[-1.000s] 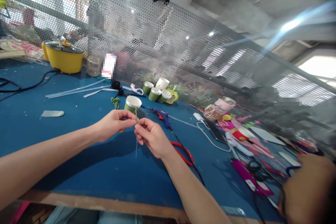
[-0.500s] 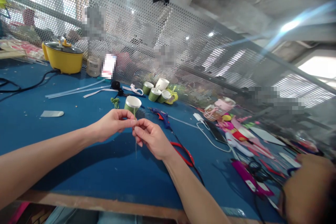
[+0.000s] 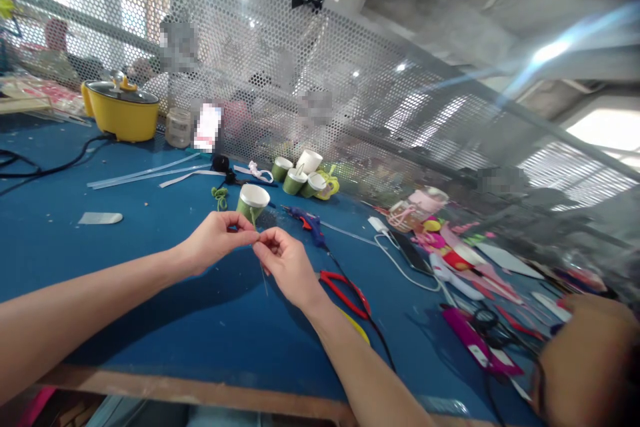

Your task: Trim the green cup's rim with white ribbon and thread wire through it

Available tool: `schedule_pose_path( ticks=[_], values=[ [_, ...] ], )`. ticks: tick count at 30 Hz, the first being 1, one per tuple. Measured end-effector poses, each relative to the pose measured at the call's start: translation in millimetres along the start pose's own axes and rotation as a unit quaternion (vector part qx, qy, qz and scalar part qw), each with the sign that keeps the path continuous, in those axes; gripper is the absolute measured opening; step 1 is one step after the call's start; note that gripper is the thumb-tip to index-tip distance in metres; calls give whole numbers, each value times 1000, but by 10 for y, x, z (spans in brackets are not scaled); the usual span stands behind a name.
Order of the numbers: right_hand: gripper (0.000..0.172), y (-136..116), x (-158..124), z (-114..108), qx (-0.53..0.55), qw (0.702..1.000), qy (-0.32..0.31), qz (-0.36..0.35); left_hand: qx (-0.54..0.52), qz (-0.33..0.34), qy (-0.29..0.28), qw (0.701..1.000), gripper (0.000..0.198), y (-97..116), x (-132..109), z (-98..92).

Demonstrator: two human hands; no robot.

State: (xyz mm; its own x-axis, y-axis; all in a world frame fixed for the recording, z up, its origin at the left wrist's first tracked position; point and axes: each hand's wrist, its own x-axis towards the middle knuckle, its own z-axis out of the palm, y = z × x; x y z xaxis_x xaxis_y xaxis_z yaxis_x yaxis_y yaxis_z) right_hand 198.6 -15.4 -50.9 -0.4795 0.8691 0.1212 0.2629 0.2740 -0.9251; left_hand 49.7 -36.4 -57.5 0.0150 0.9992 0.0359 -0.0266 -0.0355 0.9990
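Both my hands meet at the fingertips over the blue table, just in front of a green cup with a white rim (image 3: 254,197). My left hand (image 3: 220,240) pinches a thin green stem (image 3: 253,216) that rises in front of the cup. My right hand (image 3: 285,263) has thumb and fingers pressed together on the same stem, and its thin wire end (image 3: 265,280) hangs below the fingers. How the stem is bent or wrapped between the fingertips is hidden. A small coil of green cord (image 3: 219,197) lies left of the cup.
Behind are several green cups (image 3: 295,181) and a yellow pot (image 3: 123,110). Right of my hands lie a blue glue gun (image 3: 311,225), red-handled pliers (image 3: 350,290) and a phone (image 3: 411,252). Another person's blurred hand (image 3: 585,360) is at far right.
The pinched fingertips have shifted slightly, and the wire end now slants to the right. My right forearm has moved a little left, showing more of the pliers, including a yellow part.
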Motion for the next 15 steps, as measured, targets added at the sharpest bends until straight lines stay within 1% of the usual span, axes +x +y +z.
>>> schedule_pose_path(
  ticks=[3,6,9,11,15],
  values=[
    [16,-2,10,-34,64,997,-40,26,-33,-1,-26,999,23,25,-3,-16],
    [20,-6,18,-77,156,980,-101,66,-74,-4,-70,995,21,48,2,-38],
    [19,-9,14,-94,196,967,-142,83,-94,-4,-106,990,19,52,8,-53],
    [17,-10,6,-86,209,964,-140,81,-102,-6,-109,989,19,50,9,-54],
    [17,-4,-10,-48,198,974,-89,65,-120,-16,-91,988,19,60,0,-42]
  ],
)
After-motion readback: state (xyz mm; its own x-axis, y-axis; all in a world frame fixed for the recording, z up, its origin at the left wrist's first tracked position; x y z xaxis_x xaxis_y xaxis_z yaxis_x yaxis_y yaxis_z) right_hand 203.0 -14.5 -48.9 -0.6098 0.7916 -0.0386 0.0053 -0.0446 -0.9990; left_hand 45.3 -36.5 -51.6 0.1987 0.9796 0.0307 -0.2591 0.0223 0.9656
